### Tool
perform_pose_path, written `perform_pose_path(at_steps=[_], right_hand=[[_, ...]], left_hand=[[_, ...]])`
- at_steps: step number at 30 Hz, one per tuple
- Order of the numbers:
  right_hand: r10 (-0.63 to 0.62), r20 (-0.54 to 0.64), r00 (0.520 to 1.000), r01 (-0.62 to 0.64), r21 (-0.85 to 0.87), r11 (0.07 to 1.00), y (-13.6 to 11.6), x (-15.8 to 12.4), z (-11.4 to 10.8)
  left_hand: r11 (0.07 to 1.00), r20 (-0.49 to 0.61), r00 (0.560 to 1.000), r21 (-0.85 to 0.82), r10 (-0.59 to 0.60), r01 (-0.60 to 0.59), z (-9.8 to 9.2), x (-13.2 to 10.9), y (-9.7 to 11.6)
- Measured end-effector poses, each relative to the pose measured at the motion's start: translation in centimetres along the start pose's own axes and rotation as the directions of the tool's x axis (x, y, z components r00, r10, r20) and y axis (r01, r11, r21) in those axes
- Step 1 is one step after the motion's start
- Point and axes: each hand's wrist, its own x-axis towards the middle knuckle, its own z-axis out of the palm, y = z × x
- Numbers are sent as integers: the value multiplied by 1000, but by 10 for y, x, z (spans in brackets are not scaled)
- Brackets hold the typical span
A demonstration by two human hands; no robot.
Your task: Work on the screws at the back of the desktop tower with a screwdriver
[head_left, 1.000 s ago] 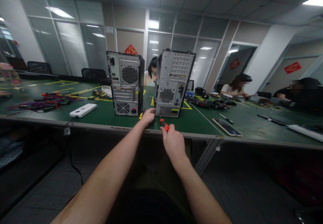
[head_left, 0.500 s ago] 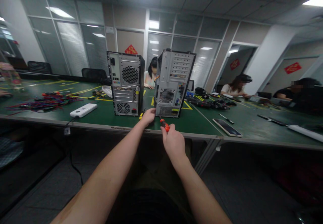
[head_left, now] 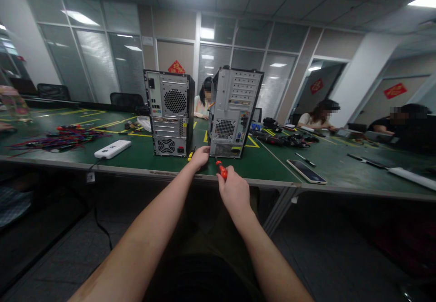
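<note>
Moved: only your right hand (head_left: 235, 193), tipping the red screwdriver (head_left: 222, 170) slightly | Grip: right fingers closed round its handle, tip near the right tower (head_left: 235, 111) base; left hand (head_left: 200, 155) curled beside that base, holding unclear | Progress: tower's rear looks fully fitted, likely early | Room: table edge (head_left: 136, 171) under your wrists, left tower (head_left: 169, 111) close, open surface rightward.

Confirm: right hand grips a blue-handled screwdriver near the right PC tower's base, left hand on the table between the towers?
Not blue: the head view shows the screwdriver in the right hand has a red-orange handle. The rest holds: it is near the right PC tower base, with the left hand on the table between the towers.
</note>
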Motion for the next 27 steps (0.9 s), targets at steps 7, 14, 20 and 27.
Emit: perform_pose_path(at_steps=[7, 14, 20, 27], right_hand=[[81, 43, 996, -80, -25, 997, -3, 3, -1], [-77, -40, 996, 75, -48, 996, 4, -1, -2], [91, 43, 995, -90, -25, 996, -2, 3, 2], [41, -17, 999, -41, -38, 998, 2, 3, 3]], left_hand=[[1000, 15, 1000, -7, -3, 3, 0, 2, -1], [1000, 13, 1000, -27, 1, 0, 0, 1, 0], [1000, 5, 1000, -25, 9, -9, -1, 1, -2], [1000, 4, 1000, -29, 1, 0, -2, 3, -5]])
